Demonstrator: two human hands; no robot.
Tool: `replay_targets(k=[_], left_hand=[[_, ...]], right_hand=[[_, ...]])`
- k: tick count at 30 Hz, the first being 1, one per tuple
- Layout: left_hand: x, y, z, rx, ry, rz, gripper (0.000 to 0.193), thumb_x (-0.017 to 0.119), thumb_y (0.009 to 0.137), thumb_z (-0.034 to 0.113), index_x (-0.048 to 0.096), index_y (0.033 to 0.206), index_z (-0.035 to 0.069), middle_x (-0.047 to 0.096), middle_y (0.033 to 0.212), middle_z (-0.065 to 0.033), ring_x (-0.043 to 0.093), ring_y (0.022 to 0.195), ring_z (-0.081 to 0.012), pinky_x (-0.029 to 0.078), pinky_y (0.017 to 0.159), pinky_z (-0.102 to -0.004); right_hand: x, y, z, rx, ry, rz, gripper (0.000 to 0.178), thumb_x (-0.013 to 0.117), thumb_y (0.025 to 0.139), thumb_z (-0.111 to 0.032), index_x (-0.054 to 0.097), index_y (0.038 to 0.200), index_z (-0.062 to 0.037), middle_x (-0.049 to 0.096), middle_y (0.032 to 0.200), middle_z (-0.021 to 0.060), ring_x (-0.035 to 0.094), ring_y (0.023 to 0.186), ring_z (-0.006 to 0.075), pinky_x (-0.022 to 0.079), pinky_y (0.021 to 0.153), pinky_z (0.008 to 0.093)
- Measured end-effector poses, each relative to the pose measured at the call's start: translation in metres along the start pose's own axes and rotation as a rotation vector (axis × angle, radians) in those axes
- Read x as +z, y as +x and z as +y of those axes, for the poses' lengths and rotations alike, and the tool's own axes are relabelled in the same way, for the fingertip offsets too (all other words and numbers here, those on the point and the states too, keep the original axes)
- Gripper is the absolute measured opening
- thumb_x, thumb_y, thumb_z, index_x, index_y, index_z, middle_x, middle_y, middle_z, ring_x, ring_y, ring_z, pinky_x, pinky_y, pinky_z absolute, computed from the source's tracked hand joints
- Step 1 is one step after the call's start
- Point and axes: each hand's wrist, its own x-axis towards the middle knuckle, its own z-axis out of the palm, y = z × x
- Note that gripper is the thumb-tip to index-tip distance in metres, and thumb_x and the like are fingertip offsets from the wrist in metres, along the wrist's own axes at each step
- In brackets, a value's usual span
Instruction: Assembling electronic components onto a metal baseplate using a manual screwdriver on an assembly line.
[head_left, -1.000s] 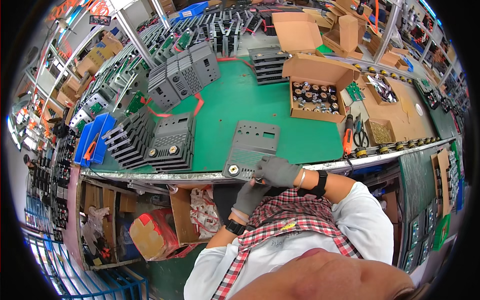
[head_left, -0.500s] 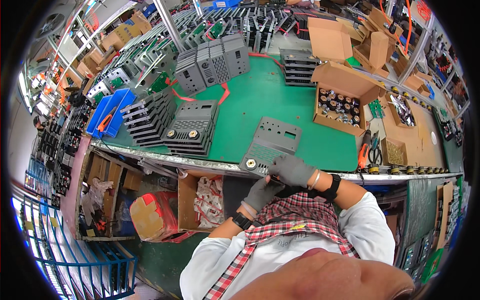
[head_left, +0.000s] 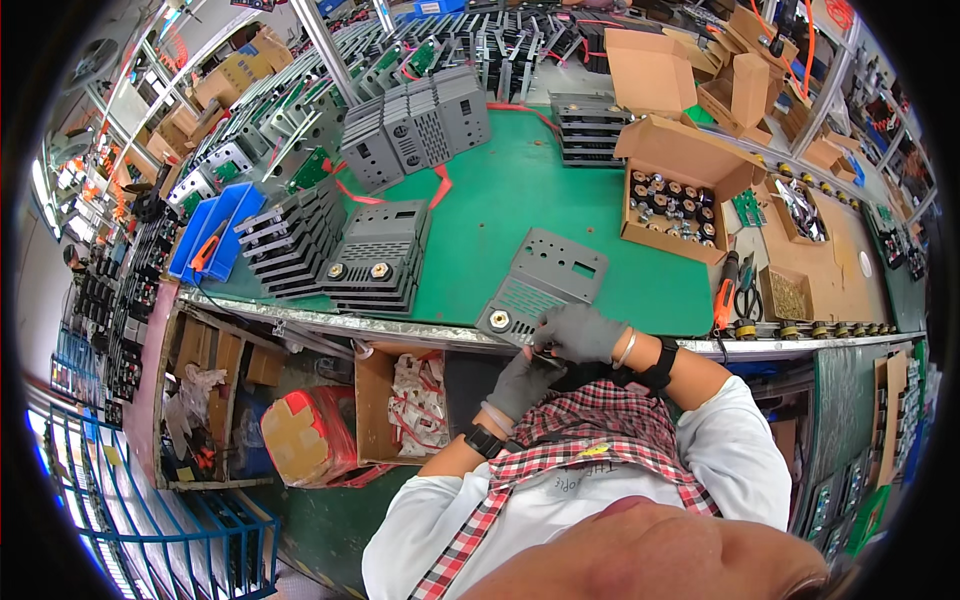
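A grey perforated metal panel [head_left: 560, 262] lies at the green table's front edge, with a brass-coloured hex nut [head_left: 499, 319] fitted near its left corner. My right hand [head_left: 582, 334], in a grey glove, is closed with its fingers bent down at the panel's near right corner. Just below, beyond the table edge, my gloved left hand [head_left: 524, 388] is closed, its fingertips meeting those of the right. Something small and dark shows between the fingertips, too hidden to name. Left of the panel stands a stack of similar panels [head_left: 385, 242], its top one carrying two brass-coloured nuts.
An open cardboard box [head_left: 650, 230] of round black-and-metal parts stands at the right. Beside it lie an orange-and-black power screwdriver [head_left: 725, 296], scissors [head_left: 747, 300] and a tray of small screws [head_left: 787, 296]. More grey panels [head_left: 420, 125] stand at the back; a blue bin [head_left: 210, 235] is at left.
The view has shifted slightly. Both hands stay together at the panel's near corner, with only small finger movements; the panel keeps its place.
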Motion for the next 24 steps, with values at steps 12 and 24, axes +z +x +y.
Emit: replay_targets(k=[12,24], left_hand=[[0.006,-0.002,0.002,0.009,0.044,0.046,0.060,0.052,0.083,0.045,0.033,0.128,0.009,0.039,0.127,-0.0088,0.035,0.119,-0.0251,0.028,0.099,-0.0431],[0.017,-0.003,0.005,0.000,0.076,0.110,0.060,0.056,0.080,0.045,0.037,0.125,0.011,0.041,0.125,-0.0046,0.037,0.117,-0.0217,0.033,0.095,-0.0431]], right_hand=[[0.011,-0.002,0.007,-0.050,-0.007,0.039,0.020,0.056,0.075,-0.021,0.062,0.094,-0.0193,0.053,0.102,0.0068,0.055,0.093,0.0260,0.047,0.074,0.0370],[0.016,-0.006,0.003,0.399,-0.023,0.251,0.024,0.054,0.074,-0.030,0.066,0.077,-0.0095,0.059,0.072,0.0086,0.060,0.072,0.0257,0.048,0.059,0.0390]])
